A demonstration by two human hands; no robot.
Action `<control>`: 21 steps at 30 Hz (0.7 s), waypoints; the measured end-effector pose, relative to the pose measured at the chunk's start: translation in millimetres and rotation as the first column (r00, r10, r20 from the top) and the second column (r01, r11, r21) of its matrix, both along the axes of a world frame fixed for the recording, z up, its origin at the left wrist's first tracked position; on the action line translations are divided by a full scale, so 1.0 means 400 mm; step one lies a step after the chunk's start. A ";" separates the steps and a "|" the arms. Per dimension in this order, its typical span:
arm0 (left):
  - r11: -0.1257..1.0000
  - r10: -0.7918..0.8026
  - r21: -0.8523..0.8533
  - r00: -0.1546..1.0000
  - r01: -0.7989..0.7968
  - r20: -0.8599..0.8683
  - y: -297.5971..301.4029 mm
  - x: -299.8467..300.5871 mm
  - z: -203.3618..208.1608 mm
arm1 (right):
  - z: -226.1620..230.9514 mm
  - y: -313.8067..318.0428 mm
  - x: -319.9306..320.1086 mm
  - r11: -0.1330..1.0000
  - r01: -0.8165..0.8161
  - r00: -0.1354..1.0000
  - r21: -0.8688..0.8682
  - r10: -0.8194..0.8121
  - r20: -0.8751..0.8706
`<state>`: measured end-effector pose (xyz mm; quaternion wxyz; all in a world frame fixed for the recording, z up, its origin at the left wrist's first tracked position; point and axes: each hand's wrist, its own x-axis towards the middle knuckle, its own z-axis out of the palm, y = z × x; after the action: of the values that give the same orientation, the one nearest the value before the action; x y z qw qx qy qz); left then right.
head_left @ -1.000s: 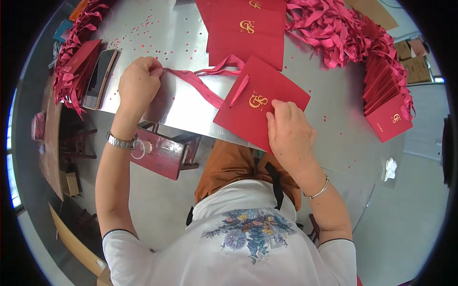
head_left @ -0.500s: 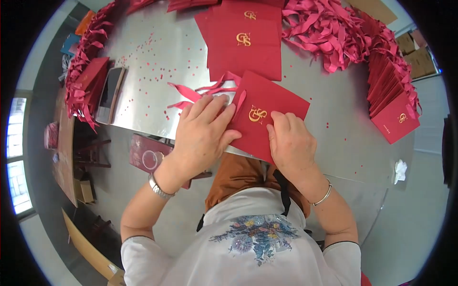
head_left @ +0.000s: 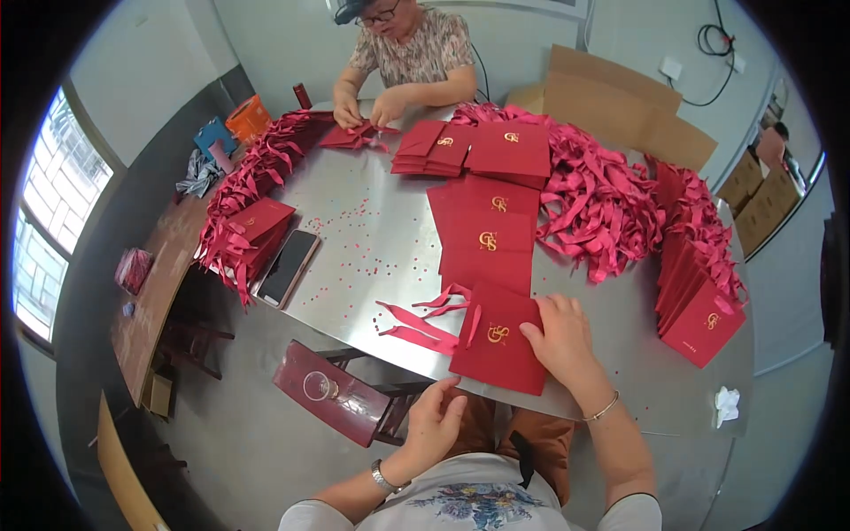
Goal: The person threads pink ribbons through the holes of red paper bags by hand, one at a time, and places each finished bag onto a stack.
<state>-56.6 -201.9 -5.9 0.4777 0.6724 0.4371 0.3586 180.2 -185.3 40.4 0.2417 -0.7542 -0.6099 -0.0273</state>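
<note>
A flat red paper gift bag (head_left: 498,358) with a gold emblem lies at the table's near edge. Pink ribbon handles (head_left: 418,326) trail from its left side over the metal tabletop. My right hand (head_left: 567,341) grips the bag's right edge, thumb on the front and fingers along the far side. Just below its lower left corner, my left hand (head_left: 432,423) holds nothing, its thumb apart from the loosely bent fingers. Beyond the bag, a stack of similar red bags (head_left: 489,252) lies flat, and it partly covers the lowest of these.
Across the metal table (head_left: 354,195), a co-worker (head_left: 416,62) handles red bags. Piled pink ribbons (head_left: 602,203) lie at the right; bag rows line both sides. A phone (head_left: 289,268) lies left, near scattered red bits. A plastic cup (head_left: 320,386) stands on a stool (head_left: 354,416).
My left hand has come off the bag and ribbons, toward my body. The bag now lies straighter, still with my right hand. The view has tilted up, bringing in the co-worker.
</note>
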 end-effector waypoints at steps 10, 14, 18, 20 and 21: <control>0.994 -0.021 -0.097 0.974 0.044 0.226 0.028 0.035 -0.023 | 0.090 -0.082 0.000 0.990 -0.020 0.731 0.138 0.108 -0.673; 0.988 -0.100 -0.079 0.949 0.129 0.298 0.032 0.057 0.051 | 0.098 -0.151 0.081 0.909 0.132 0.554 0.396 0.264 -0.790; 0.962 -0.229 -0.098 0.946 0.256 0.229 -0.005 0.098 0.027 | 0.045 -0.305 0.274 0.542 0.518 0.493 0.661 0.442 -0.749; 0.951 -0.286 -0.060 0.939 0.302 0.189 -0.023 0.106 0.000 | 0.038 -0.373 0.388 0.347 0.644 0.490 0.682 0.498 -0.716; 0.950 -0.291 -0.059 0.939 0.305 0.181 -0.033 0.108 -0.005 | 0.023 -0.407 0.441 0.336 0.648 0.549 0.683 0.415 -0.725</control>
<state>-13.5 -214.9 -7.9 0.5906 0.6765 0.3027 0.3192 356.5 -347.9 49.7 0.8741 -0.4341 -0.2152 -0.0349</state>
